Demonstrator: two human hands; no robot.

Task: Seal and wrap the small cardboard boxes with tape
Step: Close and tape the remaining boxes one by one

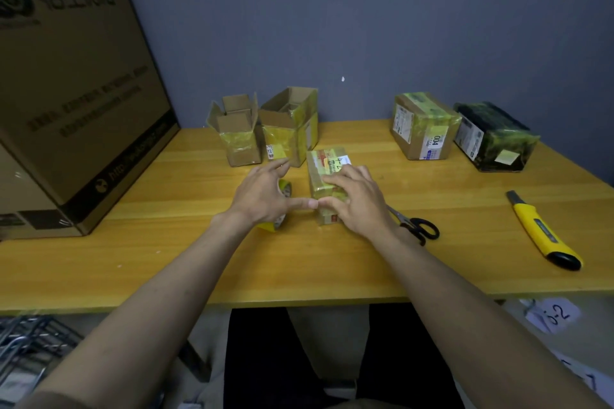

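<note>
head view, the only one: the small taped box [327, 181] sits mid-table [166, 259] and i'll place everything off it. right hand [357, 201] lies spread over its near top, fingers pretty straight, pressing rather than gripping. left hand [265, 197] hovers just left of the box, fingers relaxed, thumb reaching over to touch the right thumb at the box's near-left corner. tape roll [280, 206] is right under that left hand, touching or nearly touching the box, can't tell which.

what could go wrong: i reckon the glossy film is slick, so pressing down on it could skate the box sideways into the roll, and a trapped wrinkle would stay put. the scissors [417, 226] lie just right of the box, half under the right wrist, easy to snag.

materials: box is brown card under shiny yellowish tape, squared edges, white label on the far end. two open cartons [265, 129] just behind-left, flaps up. two wrapped boxes [461, 131] well off to the back-right, one dark. yellow plastic utility knife [545, 236] far right. wood-grain tabletop.
</note>
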